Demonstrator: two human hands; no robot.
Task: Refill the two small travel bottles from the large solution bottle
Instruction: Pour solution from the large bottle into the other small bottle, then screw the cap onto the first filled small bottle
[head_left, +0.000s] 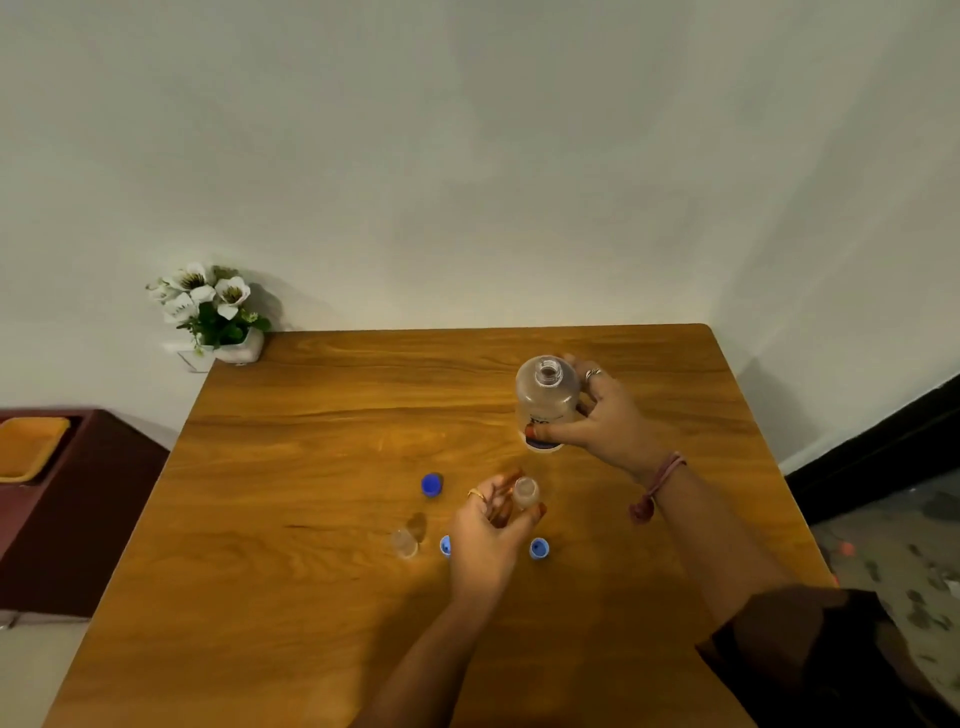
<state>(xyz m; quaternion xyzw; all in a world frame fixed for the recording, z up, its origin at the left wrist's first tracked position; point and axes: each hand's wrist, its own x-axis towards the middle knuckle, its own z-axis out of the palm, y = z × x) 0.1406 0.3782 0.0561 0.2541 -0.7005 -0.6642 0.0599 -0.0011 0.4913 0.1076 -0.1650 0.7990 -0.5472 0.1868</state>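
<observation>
A plain domestic room, probably a home, is showing here: a wooden table (322, 519) is standing pushed against a bare off-white wall (467, 156), a small white pot of artificial white flowers (208, 312) is sitting at its far left corner, and a dark maroon cabinet (78, 509) is standing beside it, carrying an orange tray (28, 447).

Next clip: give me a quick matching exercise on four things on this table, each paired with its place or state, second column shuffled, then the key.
Column 1
1. large solution bottle
2. small travel bottle with open neck
3. second small travel bottle
4. flower pot

Column 2
A. stands alone on the table, left of the left hand
B. at the far left corner, by the wall
C. uncapped, gripped by the right hand
D. held in the left hand's fingers

Pairs: 1-C, 2-D, 3-A, 4-B
</observation>
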